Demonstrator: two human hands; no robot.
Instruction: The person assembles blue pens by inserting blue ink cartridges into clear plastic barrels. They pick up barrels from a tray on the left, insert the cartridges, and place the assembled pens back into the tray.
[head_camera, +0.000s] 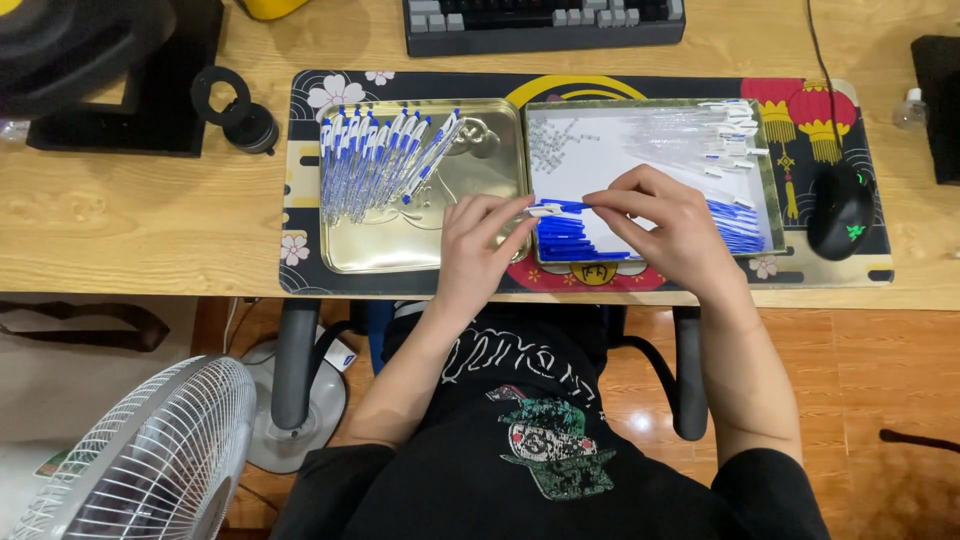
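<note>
We see our left hand (478, 245) with thumb and forefinger pinched on the white end of a blue pen part (556, 208), the other fingers curled loosely. Our right hand (668, 222) pinches the same piece from the other side, fingertips close together and meeting the left over the seam between the 2 trays.

The gold tray (490, 130) lies on the left half of the desk mat (300, 180), the white-lined tray (640, 135) touching it on the right. Finished blue-and-white pens (375, 160) fan across the gold tray's rear left corner, too bunched to count; its front half lies bare. In the white-lined tray, clear barrels (700, 130) fill the rear right corner, blue refills (575, 238) the front edge, small springs (552, 145) the rear left.

1 mouse (840, 205) sits at the mat's right edge, 1 keyboard (545, 22) behind it.
</note>
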